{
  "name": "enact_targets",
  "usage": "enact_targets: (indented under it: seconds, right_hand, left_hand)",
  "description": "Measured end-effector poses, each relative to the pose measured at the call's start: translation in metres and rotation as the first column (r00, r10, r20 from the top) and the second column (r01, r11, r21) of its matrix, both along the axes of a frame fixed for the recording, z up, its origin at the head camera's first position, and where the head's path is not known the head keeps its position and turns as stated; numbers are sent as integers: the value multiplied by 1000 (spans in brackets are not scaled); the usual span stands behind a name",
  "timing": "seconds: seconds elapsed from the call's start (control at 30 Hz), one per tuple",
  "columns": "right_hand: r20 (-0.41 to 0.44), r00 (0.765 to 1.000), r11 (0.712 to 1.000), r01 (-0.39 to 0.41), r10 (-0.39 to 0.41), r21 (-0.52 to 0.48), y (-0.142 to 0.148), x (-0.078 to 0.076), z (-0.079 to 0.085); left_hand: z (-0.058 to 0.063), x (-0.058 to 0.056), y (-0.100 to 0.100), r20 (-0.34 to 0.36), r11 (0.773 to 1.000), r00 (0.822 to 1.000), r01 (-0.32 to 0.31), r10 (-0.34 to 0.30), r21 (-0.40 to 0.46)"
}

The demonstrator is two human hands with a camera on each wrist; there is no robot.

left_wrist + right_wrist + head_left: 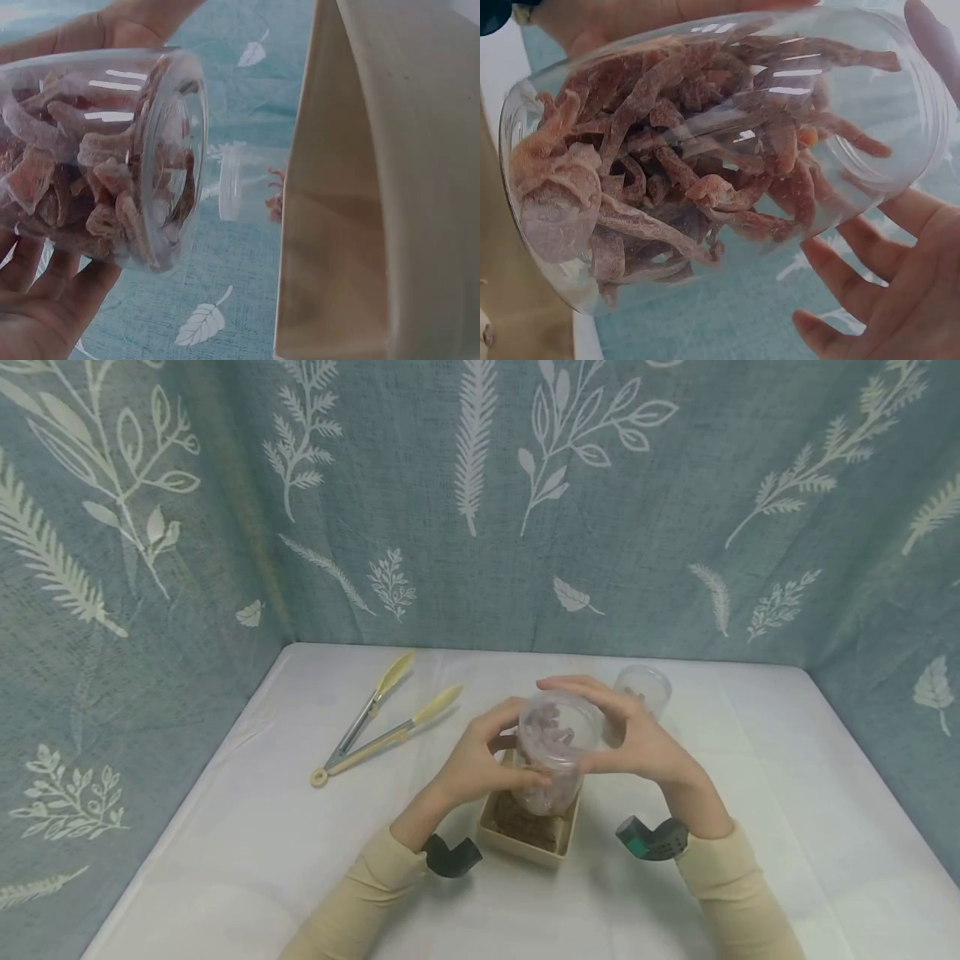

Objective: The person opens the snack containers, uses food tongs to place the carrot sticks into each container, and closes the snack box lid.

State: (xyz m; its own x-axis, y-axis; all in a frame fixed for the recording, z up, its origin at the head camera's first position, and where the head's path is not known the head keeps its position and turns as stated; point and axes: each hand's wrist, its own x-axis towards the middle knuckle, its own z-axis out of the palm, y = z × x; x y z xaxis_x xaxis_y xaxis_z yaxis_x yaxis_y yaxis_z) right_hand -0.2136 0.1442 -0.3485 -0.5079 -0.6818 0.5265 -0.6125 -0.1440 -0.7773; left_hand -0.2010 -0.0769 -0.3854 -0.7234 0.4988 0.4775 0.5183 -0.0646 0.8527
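Observation:
A clear jar point(553, 735) of reddish-brown dried strips, like jerky, is held up between both hands. My left hand point(476, 762) grips its left side, thumb on the near face. My right hand point(639, 733) holds its upper right side, with the thumb near the front and fingers round the back. In the right wrist view the strips point(667, 172) fill much of the jar, a few reaching toward the rim. Below the jar stands a beige rectangular box point(517, 847) with something brown inside. The jar hides part of this box in the head view.
Behind my right hand stands a second, smaller clear container point(649, 683) with a few strips in it. Spread tongs point(362, 747) with yellow tips lie on the left of the white-covered table point(247, 827). A patterned blue-green curtain point(420, 510) closes off the back and sides.

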Motion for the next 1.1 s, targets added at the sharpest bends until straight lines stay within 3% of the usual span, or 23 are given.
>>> enact_targets:
  seconds: [0.1,0.3,0.47,0.7,0.8,0.97,1.1]
  right_hand:
    - [-19,999,1000,29,-28,3,-2,2,0]
    - [4,978,978,209,-209,18,-10,6,-3]
    - [69,939,941,339,-338,-2,-19,6,-9]
    - [143,896,896,435,-421,-86,-32,7,-16]
    - [179,856,858,506,-485,-95,-39,9,-19]
    - [237,740,750,658,-630,-61,-56,17,-23]
    - [258,675,688,724,-691,-52,-65,25,-21]
  left_hand:
    - [1,1,0,-19,1000,1000,-14,14,-2]
    - [1,2,1,-41,993,993,-113,114,30]
    - [-1,0,2,-78,971,968,-236,238,37]
    - [-4,0,4,-104,940,934,-339,341,38]
    - [-5,0,5,-117,915,908,-401,402,33]
    - [-9,0,7,-157,877,864,-479,477,32]
    - [-13,-1,9,-225,864,838,-503,497,37]
